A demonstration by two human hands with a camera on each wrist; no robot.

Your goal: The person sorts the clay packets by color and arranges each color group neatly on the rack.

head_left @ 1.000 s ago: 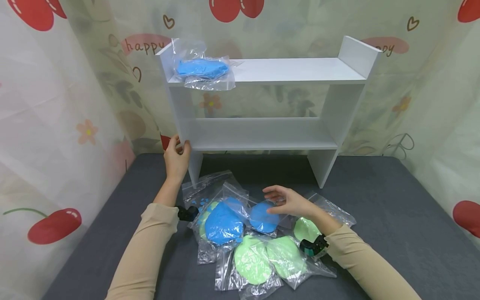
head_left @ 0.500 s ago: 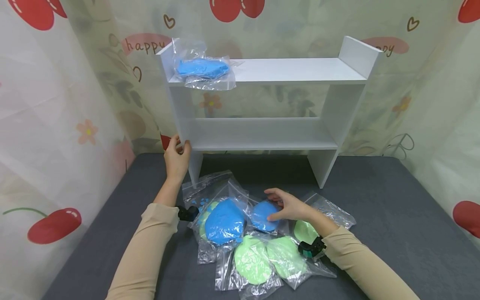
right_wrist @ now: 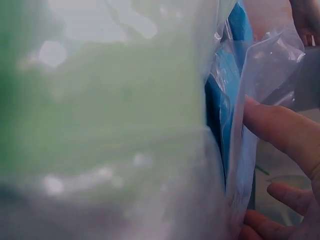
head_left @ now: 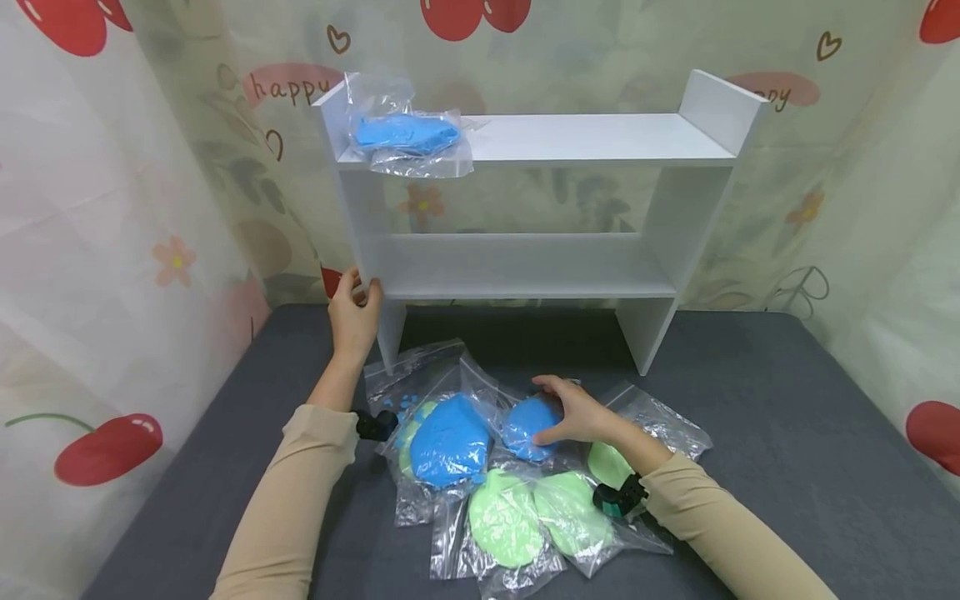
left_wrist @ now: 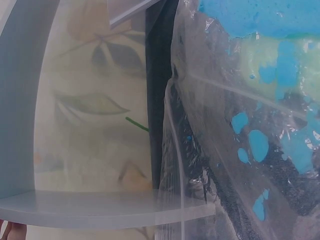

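Observation:
In the head view my left hand (head_left: pixel 352 325) holds the left side panel of a white shelf (head_left: pixel 525 267) by its front edge. My right hand (head_left: pixel 573 414) has thumb and fingers around a clear bag with a round blue clay-like lump (head_left: pixel 530 427), among other bags on the table. The right wrist view shows the thumb (right_wrist: pixel 280 127) against the clear plastic, with other fingers lower down. A bigger blue lump in a bag (head_left: pixel 450 442) lies left of it. Nearer are bags of pale green lumps (head_left: pixel 504 521).
Another bag with a blue lump (head_left: pixel 408 136) sits on the shelf's top board at the left. A further green lump (head_left: pixel 610 460) lies in a bag under the right forearm. The dark table (head_left: pixel 765 433) extends to the right; a patterned curtain (head_left: pixel 172 208) stands around.
My right hand has lowered onto the bag with the round blue lump and closed its thumb and fingers around it. The lump has shifted slightly. The left hand stays on the shelf.

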